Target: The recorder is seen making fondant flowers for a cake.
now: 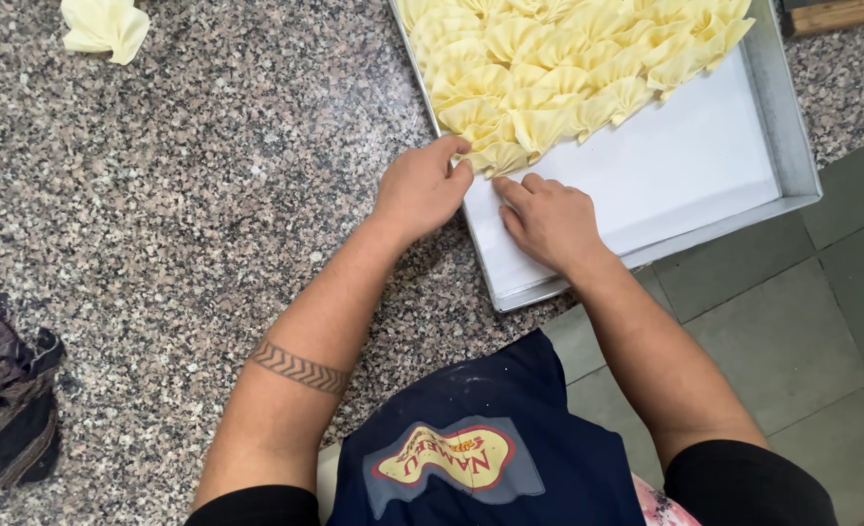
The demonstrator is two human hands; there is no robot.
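A dark crumpled cloth [8, 394] lies at the near left of the speckled stone surface [208, 175], and a lone folded dough piece [106, 26] sits far left. The left hand [420, 187] pinches the nearest pleated dough piece [495, 156] at the metal tray's [792, 146] left rim. Just right, the right hand [549, 222] rests on the tray's white paper lining [685, 166], fingers loosely curled, fingertips touching that same piece, below the rows of fan-shaped dough pieces [568, 58].

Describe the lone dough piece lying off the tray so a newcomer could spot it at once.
Start at the speckled granite counter left of the metal tray. In the counter's far left corner lies one pale yellow folded dough piece. Unlike the fan-shaped pieces packed in the tray, it sits alone on bare stone, away from both hands.
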